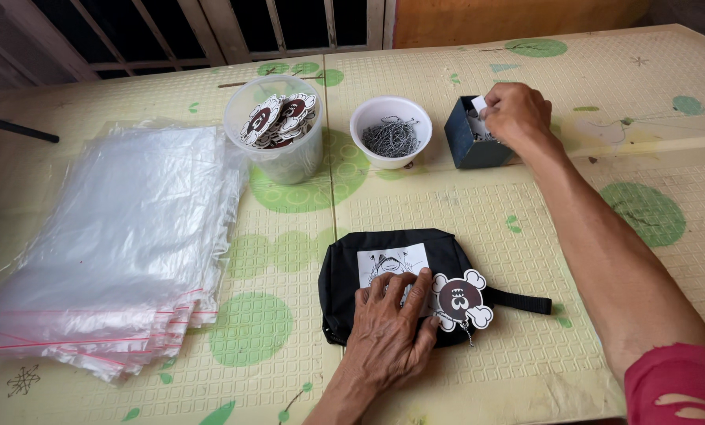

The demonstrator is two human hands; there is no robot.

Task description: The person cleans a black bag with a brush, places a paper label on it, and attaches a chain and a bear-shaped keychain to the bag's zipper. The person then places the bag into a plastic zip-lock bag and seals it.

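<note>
The left hand (pixel 390 330) lies nearest the camera, flat and palm down on a black pouch (pixel 396 279), its fingers spread and pressing rather than gripping anything. Its fingertips rest on the pouch's white printed patch (pixel 385 264), and just beside them, at the thumb side, a brown and white skull-shaped tag (pixel 460 301) lies on the pouch with a thin bead chain (pixel 468 332) trailing from its lower edge. A black strap (pixel 523 301) runs out from the pouch to the right. The pouch sits on the table (pixel 463 212) near its front edge, roughly in the middle. Farther back, the right hand (pixel 514 114) reaches to a small dark blue box (pixel 466 142), fingers curled and pinching a small white piece (pixel 479 103) at the box's open top (what the piece is cannot be told). Left of the box stands a white bowl (pixel 390 130) of grey bead chains, and left of that a clear tub (pixel 274 138) filled with more skull tags. A stack of clear plastic bags (pixel 124 236) with red zip strips covers the table's left side, well apart from both hands.
</note>
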